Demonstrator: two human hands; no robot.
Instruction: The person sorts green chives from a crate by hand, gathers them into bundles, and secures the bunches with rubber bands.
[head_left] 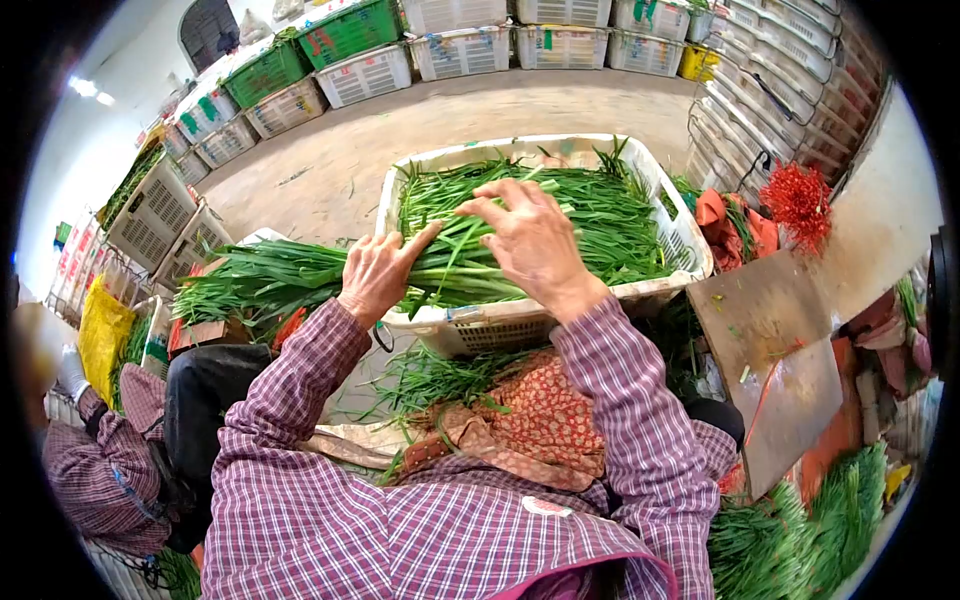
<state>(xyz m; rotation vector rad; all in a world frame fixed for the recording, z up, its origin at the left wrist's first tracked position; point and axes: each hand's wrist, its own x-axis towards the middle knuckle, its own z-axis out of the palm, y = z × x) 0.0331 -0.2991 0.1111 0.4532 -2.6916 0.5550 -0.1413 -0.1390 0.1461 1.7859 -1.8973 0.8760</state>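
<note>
Hands at work over a white plastic crate (480,328). Left hand (378,272): laid over a bunch of long green leaves (290,275), index finger extended along it, the other fingers bent; the grip beneath is hidden. Right hand (535,240): fingers curved and parted, thumb and index fingertips apart above the pale stalks (465,283), with nothing visibly pinched. The bunch lies across the crate's near left part, leafy ends trailing beyond the rim, pale ends inside. Judged handling: light and limp at the leaves, firmer but easily bruised at the stalks, perhaps slippery if damp; best held around the pale part, with light pressure, the tips left free. Surroundings: more greens (610,215) fill the crate; patterned cloth (550,415) covers the lap; red ties (797,205) hang at the right; at far left, a co-worker's gloved hand (72,375).
</note>
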